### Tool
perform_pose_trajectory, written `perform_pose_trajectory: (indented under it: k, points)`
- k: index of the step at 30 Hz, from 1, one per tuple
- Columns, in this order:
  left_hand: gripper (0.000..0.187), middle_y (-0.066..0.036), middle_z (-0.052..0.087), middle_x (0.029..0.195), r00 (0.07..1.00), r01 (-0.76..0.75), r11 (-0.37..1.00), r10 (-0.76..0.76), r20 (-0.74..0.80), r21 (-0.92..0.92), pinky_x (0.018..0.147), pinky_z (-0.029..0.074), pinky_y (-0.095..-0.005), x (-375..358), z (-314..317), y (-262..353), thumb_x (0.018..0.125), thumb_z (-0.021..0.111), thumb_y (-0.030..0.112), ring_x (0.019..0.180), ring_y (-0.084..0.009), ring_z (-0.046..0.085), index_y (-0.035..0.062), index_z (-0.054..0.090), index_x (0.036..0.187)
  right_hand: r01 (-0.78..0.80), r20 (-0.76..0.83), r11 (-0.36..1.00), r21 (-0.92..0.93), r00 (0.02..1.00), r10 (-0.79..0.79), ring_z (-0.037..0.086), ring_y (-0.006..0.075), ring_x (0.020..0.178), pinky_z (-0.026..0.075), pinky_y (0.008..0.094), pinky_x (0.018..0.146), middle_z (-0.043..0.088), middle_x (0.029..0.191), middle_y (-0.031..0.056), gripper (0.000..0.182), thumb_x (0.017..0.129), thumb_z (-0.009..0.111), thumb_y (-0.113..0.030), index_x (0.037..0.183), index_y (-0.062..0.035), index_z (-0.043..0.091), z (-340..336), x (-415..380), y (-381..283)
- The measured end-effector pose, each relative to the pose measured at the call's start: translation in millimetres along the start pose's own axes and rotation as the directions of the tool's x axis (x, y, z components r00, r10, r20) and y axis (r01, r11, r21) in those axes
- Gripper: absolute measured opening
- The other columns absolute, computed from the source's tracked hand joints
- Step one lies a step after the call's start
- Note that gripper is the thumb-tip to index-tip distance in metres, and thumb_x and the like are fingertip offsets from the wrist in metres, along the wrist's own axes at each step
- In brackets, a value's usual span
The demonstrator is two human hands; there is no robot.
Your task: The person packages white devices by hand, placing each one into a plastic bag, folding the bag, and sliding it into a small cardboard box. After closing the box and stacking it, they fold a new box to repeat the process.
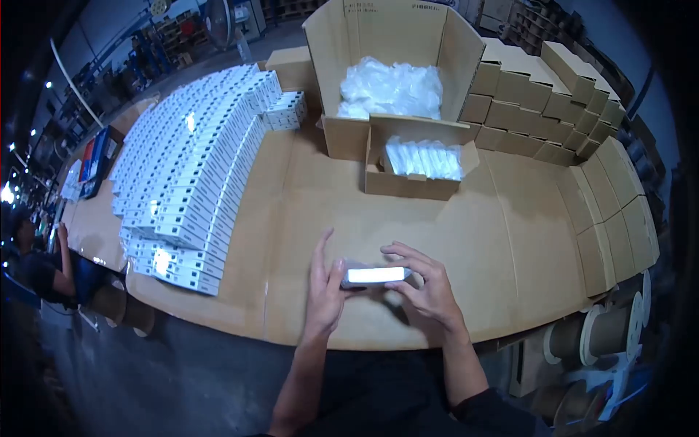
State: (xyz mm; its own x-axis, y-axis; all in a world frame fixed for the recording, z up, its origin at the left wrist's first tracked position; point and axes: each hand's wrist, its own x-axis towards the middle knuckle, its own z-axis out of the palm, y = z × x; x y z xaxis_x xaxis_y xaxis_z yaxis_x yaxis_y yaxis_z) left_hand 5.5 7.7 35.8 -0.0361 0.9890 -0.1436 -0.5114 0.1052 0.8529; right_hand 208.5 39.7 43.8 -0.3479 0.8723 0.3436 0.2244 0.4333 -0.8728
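A small flat white box (pixel 376 275), apparently in a clear plastic sleeve, is held level between my hands above the near part of the table. My left hand (pixel 325 291) grips its left end, with the thumb against that edge and one finger raised. At the right end, my right hand (pixel 429 285) pinches the corner between thumb and fingers. Ahead stands an open cardboard carton (pixel 411 186) with a row of plastic-wrapped white boxes (pixel 424 160) standing in it.
Stacked white boxes (pixel 182 175) cover the left of the cardboard-topped table (pixel 320 211). Behind the small carton, a large open carton (pixel 328 73) holds clear plastic bags (pixel 393 87). Brown cartons (pixel 528 109) line the back right. Another person (pixel 54 266) is at far left; spools (pixel 611 328) stand lower right.
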Motion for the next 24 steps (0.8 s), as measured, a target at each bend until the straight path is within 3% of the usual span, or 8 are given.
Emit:
perform_pose_trajectory:
  k: [4, 5, 8, 14, 17, 20, 21, 24]
  points:
    - [0.046, -0.012, 0.059, 0.124, 0.95, -0.184, 0.968, 0.13, 0.284, 0.173, 0.095, 0.057, -0.0323, 0.3, -20.1, -20.7, 0.099, 0.066, 0.003, 0.112, -0.0195, 0.064, 0.0007, 0.053, 0.144, 0.031, 0.006, 0.999, -0.033, 1.0, -0.03, 0.064, 0.0335, 0.123, 0.051, 0.0435, 0.104, 0.074, 0.117, 0.0112, 0.031, 0.079, 0.083, -0.005, 0.108, 0.0002, 0.073, -6.5, -4.2, 6.4]
    - [0.039, -0.012, 0.053, 0.135, 0.945, -0.216, 0.926, 0.118, 0.306, 0.31, 0.099, 0.053, -0.0307, 4.5, -27.9, -22.5, 0.093, 0.072, -0.004, 0.121, -0.0189, 0.058, -0.0008, 0.064, 0.131, 0.034, 0.026, 0.999, -0.041, 0.999, -0.033, 0.065, 0.0329, 0.12, 0.052, 0.0428, 0.102, 0.074, 0.115, 0.011, 0.031, 0.079, 0.083, -0.005, 0.108, -0.0002, 0.073, -7.9, -4.7, 8.2]
    - [0.025, -0.013, 0.048, 0.14, 0.925, -0.274, 0.869, 0.121, 0.359, 0.413, 0.096, 0.06, -0.0321, 8.6, -26.4, -11.4, 0.097, 0.068, -0.001, 0.118, -0.0198, 0.06, -0.0063, 0.067, 0.121, 0.023, 0.049, 0.993, -0.117, 0.999, -0.017, 0.068, 0.0283, 0.102, 0.056, 0.0402, 0.086, 0.072, 0.103, 0.0095, 0.031, 0.079, 0.083, -0.006, 0.109, -0.0035, 0.073, -13.0, -4.3, 4.1]
    - [0.021, -0.014, 0.051, 0.141, 0.942, -0.122, 0.906, -0.023, 0.335, 0.404, 0.097, 0.055, -0.0305, 23.8, -22.2, 5.5, 0.095, 0.073, 0.004, 0.121, -0.019, 0.059, -0.0023, 0.072, 0.115, 0.21, 0.316, 0.931, -0.297, 0.942, -0.111, 0.068, 0.0316, 0.084, 0.056, 0.0412, 0.075, 0.068, 0.091, 0.013, 0.02, 0.085, 0.077, -0.005, 0.103, -0.004, 0.07, -37.5, 23.3, -22.5]
    - [0.036, -0.014, 0.046, 0.145, 0.903, -0.242, 0.821, -0.005, 0.429, 0.517, 0.102, 0.055, -0.0331, 44.2, -33.0, 6.6, 0.095, 0.071, 0.003, 0.124, -0.0203, 0.057, -0.0036, 0.061, 0.129, 0.201, 0.351, 0.939, -0.278, 0.932, -0.096, 0.068, 0.0326, 0.08, 0.056, 0.0399, 0.072, 0.067, 0.089, 0.0146, 0.016, 0.086, 0.075, -0.004, 0.101, -0.0033, 0.069, -44.5, 39.2, -30.3]
    - [0.061, -0.014, 0.046, 0.146, 0.945, -0.141, 0.914, 0.01, 0.328, 0.38, 0.103, 0.054, -0.0354, 51.5, -14.3, 25.9, 0.092, 0.076, 0.005, 0.132, -0.0227, 0.051, 0.0012, 0.047, 0.145, 0.225, 0.232, 0.926, -0.303, 0.96, -0.158, 0.069, 0.0285, 0.075, 0.056, 0.0367, 0.067, 0.067, 0.089, 0.0139, 0.017, 0.085, 0.076, -0.003, 0.101, -0.0018, 0.069, -52.2, 56.7, -25.5]
    - [0.08, -0.016, 0.044, 0.149, 0.952, -0.208, 0.833, 0.051, 0.303, 0.513, 0.108, 0.05, -0.041, 61.0, -17.3, 25.6, 0.093, 0.076, 0.011, 0.138, -0.0286, 0.047, 0.0079, 0.028, 0.157, 0.196, 0.149, 0.926, -0.323, 0.977, -0.155, 0.069, 0.0261, 0.074, 0.056, 0.0354, 0.065, 0.068, 0.089, 0.0134, 0.017, 0.085, 0.076, -0.003, 0.1, -0.0008, 0.068, -56.2, 62.9, -25.2]
    - [0.081, -0.018, 0.037, 0.155, 0.899, -0.439, 0.314, 0.147, 0.413, 0.842, 0.114, 0.044, -0.0474, 89.5, -27.0, 34.4, 0.097, 0.071, 0.018, 0.137, -0.0358, 0.049, 0.0126, 0.023, 0.161, 0.024, -0.116, 0.972, -0.233, 0.992, -0.052, 0.072, 0.0145, 0.071, 0.056, 0.0285, 0.059, 0.069, 0.089, 0.0093, 0.014, 0.087, 0.076, -0.001, 0.098, 0.0014, 0.068, -60.7, 81.8, -11.5]
